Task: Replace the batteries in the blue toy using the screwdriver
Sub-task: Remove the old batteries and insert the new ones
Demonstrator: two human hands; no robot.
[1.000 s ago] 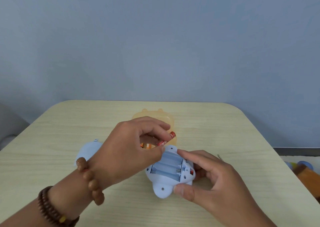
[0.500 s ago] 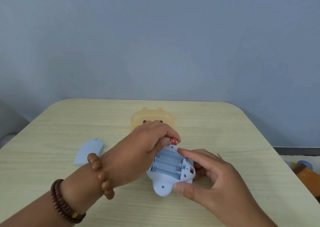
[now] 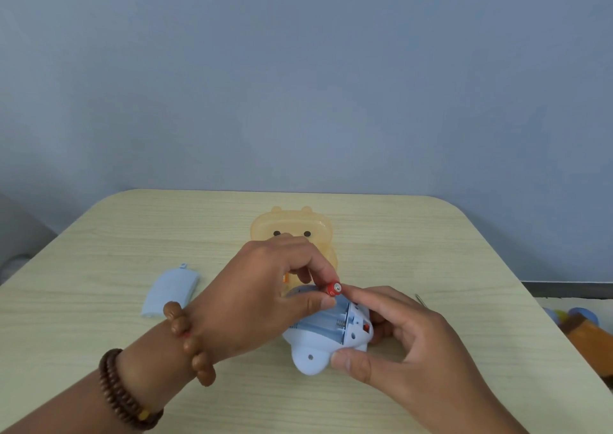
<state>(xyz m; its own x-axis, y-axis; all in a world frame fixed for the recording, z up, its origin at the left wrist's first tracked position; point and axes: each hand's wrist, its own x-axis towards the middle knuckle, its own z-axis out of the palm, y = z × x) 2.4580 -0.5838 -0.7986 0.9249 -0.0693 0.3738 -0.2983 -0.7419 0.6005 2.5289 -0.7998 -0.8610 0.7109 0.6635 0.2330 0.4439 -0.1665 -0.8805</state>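
Battery [image 3: 333, 288] at far edge of toy [image 3: 311, 350]

Toy [image 3: 311, 357] on table [image 3: 431, 234], cover [image 3: 170, 292] well left of it, box [image 3: 292, 228] just behind; battery [image 3: 333, 288] over its far edge

A pale wood-grain desk [image 3: 431, 234] with rounded far corners is filling the lower half of the view. A translucent orange bear-shaped case [image 3: 292, 226], with two small ears and two black dot eyes, is lying flat near the middle of the desk, toward its far edge, its near part being hidden. A plain blue-grey wall [image 3: 298, 69] is rising behind the far edge. Past the desk's right edge, blurred orange-brown and blue things [image 3: 583, 327] are lying lower down, too unclear to name.
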